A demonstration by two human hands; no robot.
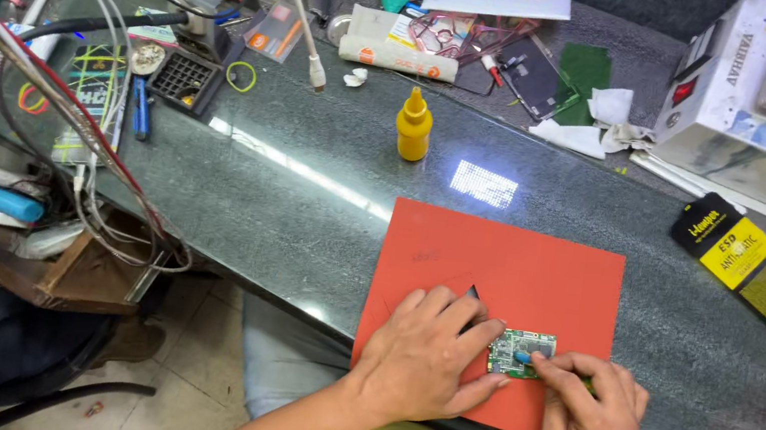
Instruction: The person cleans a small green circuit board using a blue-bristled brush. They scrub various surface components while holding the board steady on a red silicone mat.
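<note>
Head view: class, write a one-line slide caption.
Left hand steadies a small green circuit board on a red mat while the right hand works it with a blue-tipped tool.

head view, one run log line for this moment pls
left hand: steadies green circuit board | right hand: fingers press blue-tipped tool onto board | base: red mat on dark counter | nearby: yellow bottle

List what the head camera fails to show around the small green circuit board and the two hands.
- Small green circuit board: parts too small to tell; left edge under left hand fingers.
- Thin tool in right hand: only a bluish tip shows, the hand hides the rest.
- Red rectangular mat: near edge covered by both hands.
- Right wrist: cut off by the bottom edge.
</note>
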